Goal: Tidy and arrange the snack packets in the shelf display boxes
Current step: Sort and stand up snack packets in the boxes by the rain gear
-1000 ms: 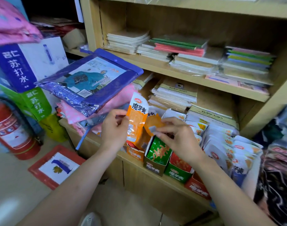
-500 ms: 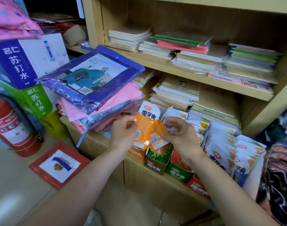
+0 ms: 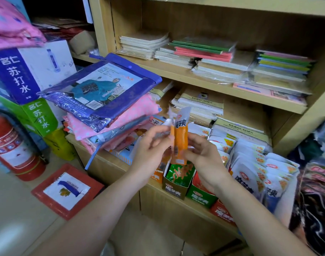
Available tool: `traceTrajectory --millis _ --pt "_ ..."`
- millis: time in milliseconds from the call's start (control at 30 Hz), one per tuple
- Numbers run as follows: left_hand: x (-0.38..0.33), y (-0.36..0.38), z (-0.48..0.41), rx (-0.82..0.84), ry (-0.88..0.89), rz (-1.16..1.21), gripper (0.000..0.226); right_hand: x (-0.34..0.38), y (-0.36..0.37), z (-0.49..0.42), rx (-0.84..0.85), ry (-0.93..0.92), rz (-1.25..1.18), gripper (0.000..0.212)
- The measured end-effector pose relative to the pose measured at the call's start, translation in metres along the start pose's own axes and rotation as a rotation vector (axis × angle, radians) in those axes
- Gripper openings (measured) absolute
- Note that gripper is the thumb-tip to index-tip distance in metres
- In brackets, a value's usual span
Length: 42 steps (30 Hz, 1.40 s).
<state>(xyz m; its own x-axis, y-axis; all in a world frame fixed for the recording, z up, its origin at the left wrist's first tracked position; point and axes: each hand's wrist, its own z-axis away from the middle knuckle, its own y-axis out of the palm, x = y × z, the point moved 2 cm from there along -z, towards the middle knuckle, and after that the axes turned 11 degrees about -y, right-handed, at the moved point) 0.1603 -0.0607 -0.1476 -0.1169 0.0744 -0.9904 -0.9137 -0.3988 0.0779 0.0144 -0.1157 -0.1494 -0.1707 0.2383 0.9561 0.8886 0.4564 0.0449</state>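
Two orange snack packets (image 3: 180, 137) stand upright and pressed together between my hands, above the display boxes. My left hand (image 3: 151, 148) pinches their left edge and my right hand (image 3: 202, 154) grips them from the right. Directly below is a green display box (image 3: 177, 180) with an orange box (image 3: 158, 174) to its left, partly hidden by my left hand. A second green box (image 3: 200, 196) and a red box (image 3: 222, 211) follow to the right. Several white snack packets (image 3: 250, 170) stand in rows on the lower shelf (image 3: 110, 156).
A stack of bagged raincoats (image 3: 106, 100) overhangs the shelf's left end. Notebooks (image 3: 204, 52) fill the upper shelves. Blue and green cartons (image 3: 28, 71), a red fire extinguisher (image 3: 12, 145) and a red mat (image 3: 67, 189) sit on the left floor. Dark patterned packets (image 3: 317, 196) hang at right.
My hands brought the two orange packets together and turned them edge-on and upright, lifting them slightly above the boxes. The camera dipped a little.
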Motion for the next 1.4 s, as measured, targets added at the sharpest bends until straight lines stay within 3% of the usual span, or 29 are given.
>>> traceTrajectory --millis 67,200,300,400,467,567,733,867,933,1067,1200,1333,1400 --pt "0.002 0.005 0.003 0.062 -0.001 -0.013 0.018 0.001 0.002 0.001 0.020 0.022 -0.063 0.049" --pt "0.010 0.000 -0.005 -0.056 0.063 -0.107 0.021 0.001 0.000 0.001 0.029 0.121 -0.262 0.039" --pt "0.012 -0.005 -0.009 -0.176 0.022 -0.116 0.043 0.003 0.000 0.001 -0.031 0.191 -0.334 0.028" --pt "0.010 -0.010 -0.009 -0.297 0.040 -0.105 0.061 0.001 -0.004 0.000 -0.164 0.135 -0.276 0.019" --pt "0.009 -0.013 -0.011 -0.323 0.063 -0.106 0.055 0.003 -0.007 -0.001 -0.220 -0.011 -0.100 0.021" --pt "0.008 -0.013 -0.014 -0.286 0.128 -0.113 0.020 0.004 -0.005 0.001 -0.139 -0.203 0.224 0.027" --pt "0.013 -0.003 -0.011 -0.181 0.065 0.083 0.021 -0.012 0.016 0.011 0.107 -0.221 0.583 0.046" --pt "0.006 -0.002 -0.010 -0.099 -0.004 0.223 0.022 -0.011 0.017 0.011 0.118 -0.216 0.526 0.048" --pt "0.008 -0.002 -0.011 -0.078 0.012 0.137 0.033 -0.013 0.016 0.011 0.160 -0.224 0.521 0.043" --pt "0.006 -0.009 -0.010 -0.164 0.078 0.030 0.023 -0.013 0.009 0.005 0.066 -0.199 0.464 0.039" --pt "-0.005 -0.014 -0.013 -0.035 0.044 0.055 0.019 -0.001 -0.006 -0.013 -0.064 -0.129 0.405 0.063" --pt "-0.012 -0.011 -0.025 0.053 0.159 -0.109 0.029 0.008 -0.014 -0.030 -0.079 -0.167 0.282 0.015" --pt "-0.014 -0.020 -0.038 -0.081 0.244 -0.258 0.040 0.009 -0.025 -0.039 -0.220 -0.205 0.276 0.015"
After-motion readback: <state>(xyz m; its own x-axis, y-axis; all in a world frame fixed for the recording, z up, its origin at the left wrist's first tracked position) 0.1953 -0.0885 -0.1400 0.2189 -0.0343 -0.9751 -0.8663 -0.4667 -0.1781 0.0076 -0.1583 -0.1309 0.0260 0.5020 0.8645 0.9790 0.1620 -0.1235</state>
